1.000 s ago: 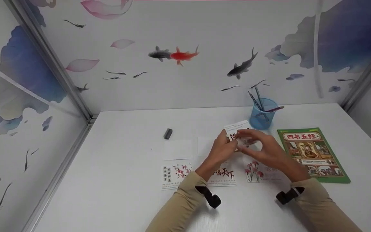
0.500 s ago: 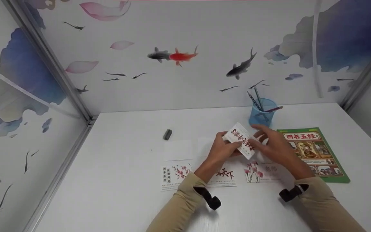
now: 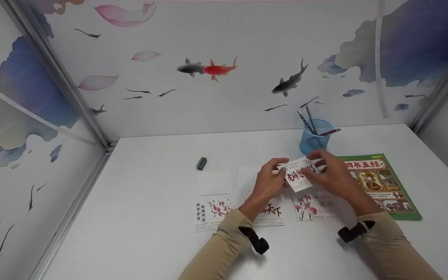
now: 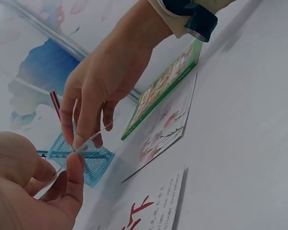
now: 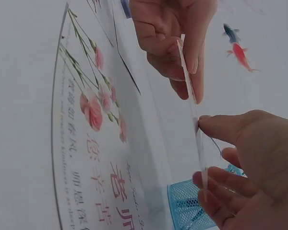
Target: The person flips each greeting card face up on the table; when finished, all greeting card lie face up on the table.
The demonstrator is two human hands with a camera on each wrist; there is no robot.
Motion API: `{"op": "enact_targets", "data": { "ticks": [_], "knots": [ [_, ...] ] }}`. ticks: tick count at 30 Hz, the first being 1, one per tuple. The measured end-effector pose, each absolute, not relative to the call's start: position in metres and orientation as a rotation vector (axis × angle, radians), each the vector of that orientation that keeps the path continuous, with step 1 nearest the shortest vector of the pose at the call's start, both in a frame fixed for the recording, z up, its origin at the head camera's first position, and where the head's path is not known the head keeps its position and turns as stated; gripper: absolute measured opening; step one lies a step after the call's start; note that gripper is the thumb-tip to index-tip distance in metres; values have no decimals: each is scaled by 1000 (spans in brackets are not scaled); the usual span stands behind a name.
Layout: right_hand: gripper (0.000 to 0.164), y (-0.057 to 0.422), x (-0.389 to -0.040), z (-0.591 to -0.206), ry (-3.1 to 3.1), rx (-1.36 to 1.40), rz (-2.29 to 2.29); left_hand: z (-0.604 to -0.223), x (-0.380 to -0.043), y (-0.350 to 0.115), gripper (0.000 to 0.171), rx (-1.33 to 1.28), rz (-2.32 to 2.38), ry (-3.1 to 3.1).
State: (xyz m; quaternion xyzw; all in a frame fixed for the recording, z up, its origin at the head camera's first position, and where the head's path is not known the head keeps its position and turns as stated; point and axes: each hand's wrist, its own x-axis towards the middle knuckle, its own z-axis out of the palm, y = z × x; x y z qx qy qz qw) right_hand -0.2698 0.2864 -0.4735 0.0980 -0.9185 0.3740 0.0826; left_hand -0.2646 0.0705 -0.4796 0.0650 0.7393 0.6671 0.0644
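A small white card (image 3: pixel 297 179) with red brush characters is held above the table between both hands. My left hand (image 3: pixel 266 184) pinches its left edge with thumb and fingers. On the other side, my right hand (image 3: pixel 335 181) holds the right edge, thumb across the front. Seen nearly edge-on in the right wrist view, the card (image 5: pixel 200 143) looks thin, with a second leaf showing near the left hand. Below lie a plum-blossom card (image 3: pixel 212 212), a card with red characters (image 3: pixel 272 217) partly hidden by the left arm, and a carnation card (image 3: pixel 305 208).
A blue mesh pen cup (image 3: pixel 313 144) with several pencils stands behind the hands. To the right lies a green-edged book (image 3: pixel 371 182), partly covered by the right hand. A small dark block (image 3: pixel 202 163) sits at the left. Printed walls border the table.
The held card has turned in the hands; its red characters now run nearly level and face the head camera. The right hand has shifted to grip its right edge.
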Motion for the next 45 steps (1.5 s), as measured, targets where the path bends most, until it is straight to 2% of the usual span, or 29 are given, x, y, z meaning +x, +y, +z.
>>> {"op": "enact_targets", "data": {
  "ticks": [3, 6, 8, 14, 20, 25, 33, 38, 45],
  "knots": [
    [31, 289, -269, -475, -2747, 229, 1088, -480, -266, 72, 39, 263, 1892, 2400],
    [25, 291, -269, -476, -2728, 179, 1064, -482, -267, 74, 47, 367, 1745, 2538],
    [24, 292, -269, -477, -2718, 177, 1057, -483, -267, 74, 46, 449, 1621, 2635],
    [30, 292, -273, -478, -2779, 172, 1076, -490, -266, 79, 35, 677, 1237, 2883],
    [40, 289, -273, -486, -2914, 132, 1006, -487, -262, 83, 30, 651, 919, 2891],
    [37, 287, -272, -490, -2958, 132, 910, -482, -266, 77, 37, 738, 841, 2833],
    [38, 286, -270, -491, -2960, 109, 921, -476, -261, 31, 44, 858, 924, 2783],
    [40, 272, -268, -486, -2877, 169, 907, -474, -260, -11, 43, 780, 970, 2828],
    [44, 228, -269, -479, -2889, 370, 995, -477, -258, -52, 44, 637, 946, 2897]
  ]
}}
